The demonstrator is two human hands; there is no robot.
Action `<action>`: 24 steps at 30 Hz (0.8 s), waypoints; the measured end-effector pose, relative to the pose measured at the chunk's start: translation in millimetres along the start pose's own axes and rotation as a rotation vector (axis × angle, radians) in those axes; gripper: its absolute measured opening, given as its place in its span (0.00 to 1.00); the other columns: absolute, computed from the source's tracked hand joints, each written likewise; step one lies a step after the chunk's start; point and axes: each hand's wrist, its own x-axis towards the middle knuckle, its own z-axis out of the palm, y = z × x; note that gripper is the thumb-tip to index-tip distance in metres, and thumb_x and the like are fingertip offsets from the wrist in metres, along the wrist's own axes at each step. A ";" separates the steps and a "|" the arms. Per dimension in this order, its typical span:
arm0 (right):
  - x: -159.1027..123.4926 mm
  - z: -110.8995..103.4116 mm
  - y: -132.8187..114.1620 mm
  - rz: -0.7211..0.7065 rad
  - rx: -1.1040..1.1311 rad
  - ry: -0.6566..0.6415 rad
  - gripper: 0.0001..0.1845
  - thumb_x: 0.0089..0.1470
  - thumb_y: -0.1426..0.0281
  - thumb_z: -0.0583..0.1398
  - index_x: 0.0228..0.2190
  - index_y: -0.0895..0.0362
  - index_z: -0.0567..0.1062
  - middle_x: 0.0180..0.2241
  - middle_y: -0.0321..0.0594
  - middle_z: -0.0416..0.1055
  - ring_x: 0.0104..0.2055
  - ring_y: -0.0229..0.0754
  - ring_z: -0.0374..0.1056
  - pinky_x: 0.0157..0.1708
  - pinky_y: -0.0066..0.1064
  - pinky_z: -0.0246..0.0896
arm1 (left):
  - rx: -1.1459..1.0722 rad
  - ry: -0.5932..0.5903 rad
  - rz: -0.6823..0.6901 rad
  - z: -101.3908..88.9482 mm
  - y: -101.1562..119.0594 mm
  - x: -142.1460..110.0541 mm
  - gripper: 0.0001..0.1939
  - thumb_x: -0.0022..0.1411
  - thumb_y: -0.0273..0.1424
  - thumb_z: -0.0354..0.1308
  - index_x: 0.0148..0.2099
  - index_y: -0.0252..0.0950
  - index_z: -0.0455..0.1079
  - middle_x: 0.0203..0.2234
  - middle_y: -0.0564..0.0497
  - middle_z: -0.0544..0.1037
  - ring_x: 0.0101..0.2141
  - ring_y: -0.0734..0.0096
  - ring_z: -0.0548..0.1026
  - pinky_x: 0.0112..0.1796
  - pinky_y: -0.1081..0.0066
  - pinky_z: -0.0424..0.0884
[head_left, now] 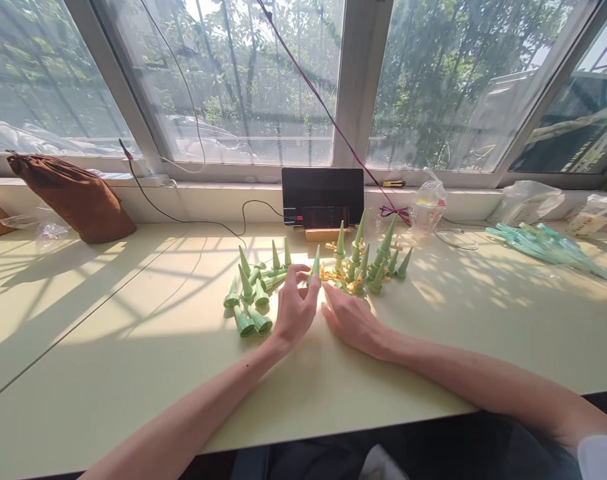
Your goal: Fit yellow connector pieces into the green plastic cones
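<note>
A green plastic cone (315,261) stands point up between the thumb and fingers of my left hand (297,308). Close beside it, my right hand (352,319) rests low over the table with fingers curled inward; what its fingertips hold, if anything, is hidden. Small orange-yellow pieces (328,273) lie just beyond both hands, partly covered by them. To the left is a group of loose green cones (246,285), some upright and some on their sides. On the right, several green cones (384,241) stand upright, some stacked, with orange-yellow pieces among them.
A black tablet (322,187) leans at the back, a phone (325,217) on a small stand before it. Cables run along the sill. A brown drawstring bag (91,203) stands at left. A clear plastic bag (430,203) and teal plastic strips (546,245) lie at right.
</note>
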 end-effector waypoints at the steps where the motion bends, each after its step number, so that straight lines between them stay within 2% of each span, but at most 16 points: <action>1: 0.6 0.8 1.2 0.021 0.013 0.001 0.22 0.62 0.71 0.50 0.57 0.59 0.56 0.44 0.47 0.71 0.35 0.43 0.71 0.28 0.29 0.57 | 0.001 0.002 0.000 -0.1 0.3 -0.1 0.12 0.64 0.40 0.51 0.45 0.39 0.60 0.31 0.55 0.70 0.17 0.82 0.67 0.18 0.78 0.61; 7: 3.1 4.8 6.7 0.046 0.082 -0.003 0.26 0.61 0.72 0.51 0.60 0.57 0.54 0.44 0.47 0.73 0.39 0.45 0.71 0.31 0.28 0.59 | -0.047 0.022 -0.016 -1.5 3.2 2.3 0.11 0.64 0.40 0.52 0.44 0.40 0.59 0.30 0.56 0.71 0.15 0.83 0.65 0.15 0.78 0.60; 13: 3.6 8.7 8.7 0.053 0.132 0.059 0.29 0.60 0.72 0.52 0.61 0.57 0.52 0.49 0.48 0.71 0.44 0.46 0.71 0.38 0.31 0.63 | -0.118 0.104 -0.031 -6.4 6.9 8.8 0.13 0.63 0.41 0.53 0.44 0.39 0.60 0.30 0.54 0.72 0.15 0.82 0.66 0.13 0.79 0.59; 17: 5.3 9.0 8.2 0.062 0.116 0.053 0.31 0.60 0.70 0.51 0.62 0.58 0.51 0.56 0.51 0.66 0.48 0.48 0.70 0.41 0.33 0.64 | -0.133 0.144 -0.036 -7.8 7.9 10.3 0.12 0.64 0.41 0.53 0.43 0.39 0.60 0.29 0.55 0.72 0.14 0.83 0.65 0.13 0.79 0.60; 21: 7.6 8.0 6.7 0.026 0.060 0.002 0.26 0.61 0.68 0.50 0.59 0.61 0.58 0.63 0.55 0.55 0.51 0.51 0.69 0.43 0.35 0.64 | -0.147 0.174 -0.033 -8.4 8.7 11.5 0.11 0.64 0.39 0.53 0.42 0.39 0.60 0.27 0.56 0.71 0.13 0.83 0.64 0.13 0.78 0.60; 24: 8.9 7.8 5.6 -0.034 0.053 -0.020 0.25 0.62 0.67 0.49 0.59 0.60 0.58 0.63 0.55 0.54 0.50 0.51 0.69 0.41 0.35 0.64 | -0.163 0.204 -0.025 -9.5 9.3 13.3 0.09 0.64 0.38 0.53 0.41 0.39 0.59 0.26 0.56 0.70 0.13 0.83 0.64 0.13 0.78 0.60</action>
